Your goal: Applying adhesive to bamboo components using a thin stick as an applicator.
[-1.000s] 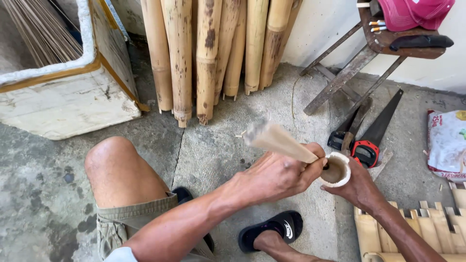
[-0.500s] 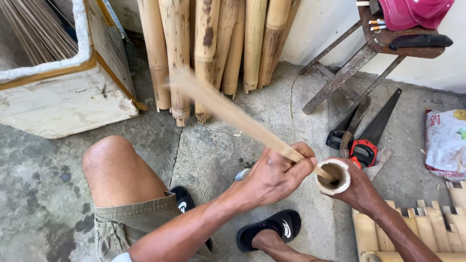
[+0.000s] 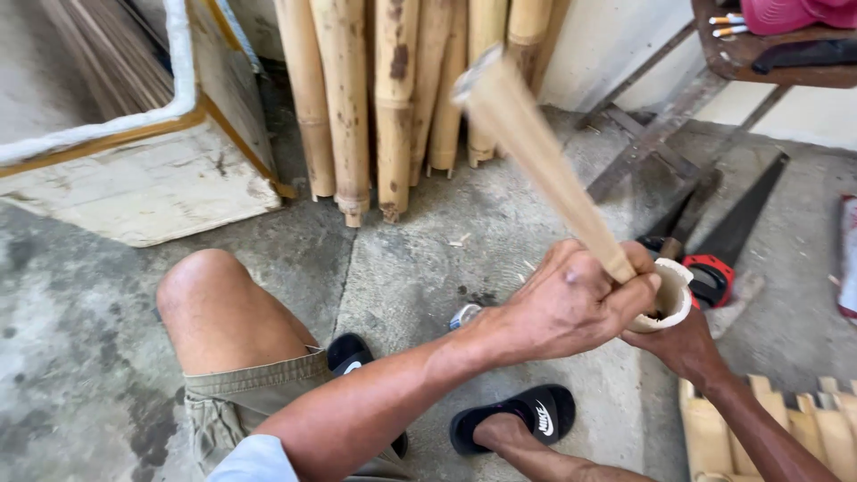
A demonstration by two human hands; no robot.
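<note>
Above the concrete, left hand (image 3: 571, 299) grips a bamboo stick (image 3: 536, 152).

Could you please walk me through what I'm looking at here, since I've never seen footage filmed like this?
There is no machine here: a person wears a camera on the head, so the one view looks down at their own two bare hands, knee and sandalled feet. The left hand grips a long wooden stick, blurred at its far end, with its near end at the mouth of a short hollow bamboo piece. The right hand holds that piece from below. On the concrete floor lie a hand saw and a red and black tool I cannot identify. Bamboo poles lean against the wall, and a worn white box stands at left.
</note>
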